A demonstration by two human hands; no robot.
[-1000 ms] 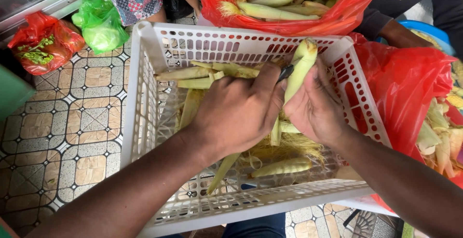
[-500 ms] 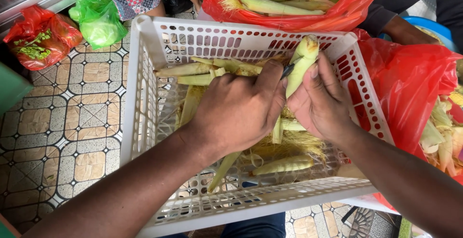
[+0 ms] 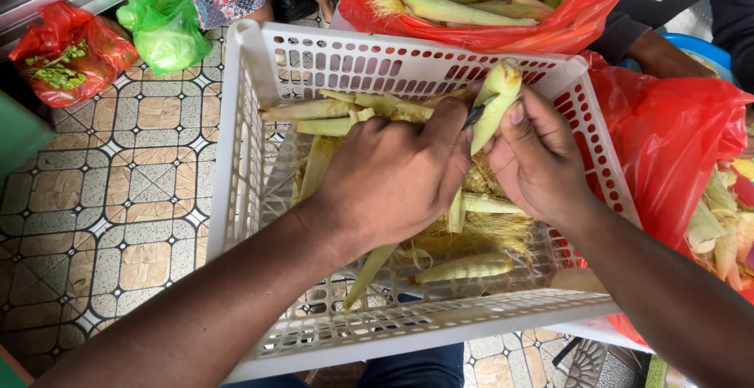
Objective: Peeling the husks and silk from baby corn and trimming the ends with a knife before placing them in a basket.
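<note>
A patterned tile floor in grey and tan is seen under a white slotted plastic crate, which serves as the landmark here. Above the crate's far half, a small husked corn ear is held upright between two hands. The left hand is curled closed, and a dark blade tip is pinched under its thumb and laid against the ear's side. The right hand is wrapped round the ear's lower part, fingers pressed together on the husk.

The ear is judged light and fairly stiff along its core, while the pale green husk looks thin, fibrous and easily torn; a firm hold low on the stalk end seems safest, since the tapered tip is soft and the leaves may slip.

Inside the crate, stripped husk leaves, straw-coloured silk and a peeled ear are heaped. Behind the crate, a glossy red plastic bag is filled with more ears; a second red bag lies to its right. Left of the crate, a green bag is set.
</note>
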